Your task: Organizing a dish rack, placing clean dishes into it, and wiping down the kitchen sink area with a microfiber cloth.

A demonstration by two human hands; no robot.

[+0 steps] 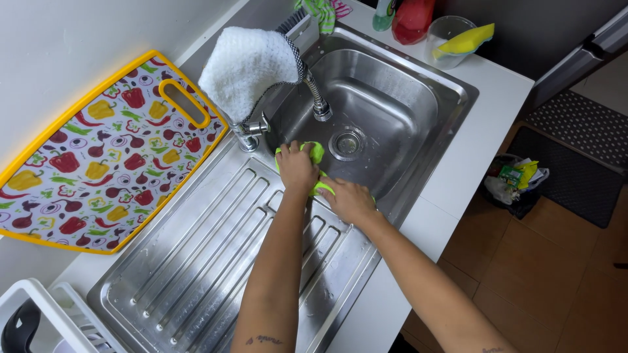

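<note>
We grip a crumpled bright green cloth (316, 154) in the closed fingers of our left hand (297, 167) and right hand (349, 200), at the steel sink (418, 98) edge beside the ribbed drainboard (216, 261), white worktop (484, 131), brown floor (549, 274).

White counter (481, 140) under a pale wall (59, 46); right of the counter, brown tiled floor (556, 281) with a dark dotted mat (575, 167).

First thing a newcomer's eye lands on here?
The bright cutting board printed with peppers, leaning on the wall at left. Next, both hands, left hand and right hand, gripping a green cloth at the steel sink rim, under a white cloth draped on the tap.
</note>
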